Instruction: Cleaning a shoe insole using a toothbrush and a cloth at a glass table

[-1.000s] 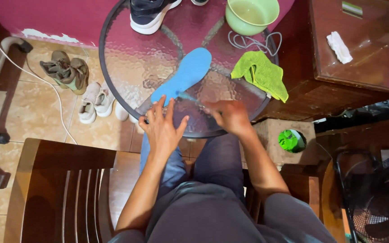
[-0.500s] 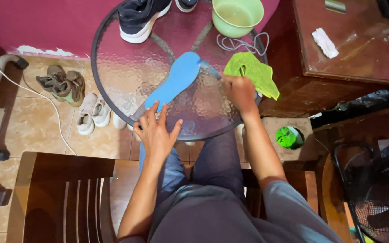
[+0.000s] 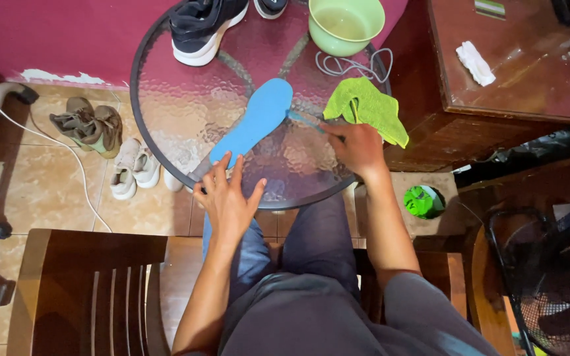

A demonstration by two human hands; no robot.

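Observation:
A blue shoe insole (image 3: 253, 120) lies diagonally on the round glass table (image 3: 186, 118). My left hand (image 3: 227, 199) rests with spread fingers on the table's near edge, its fingertips at the insole's lower end. My right hand (image 3: 357, 146) grips a thin light-blue brush (image 3: 305, 119) whose tip lies beside the insole's upper end. The hand sits next to a green cloth (image 3: 367, 105). A dark sneaker with a white sole (image 3: 206, 26) stands at the table's far side.
A green bowl (image 3: 346, 23) with liquid and grey laces (image 3: 351, 64) sit at the back of the table. A wooden cabinet (image 3: 516, 72) stands right, a wooden chair (image 3: 87, 290) lower left. Shoes (image 3: 110, 142) lie on the tiled floor; a fan (image 3: 549, 277) is at right.
My right hand moved from the table's near edge up and right to beside the green cloth, carrying the brush. My left hand stayed by the insole's lower end.

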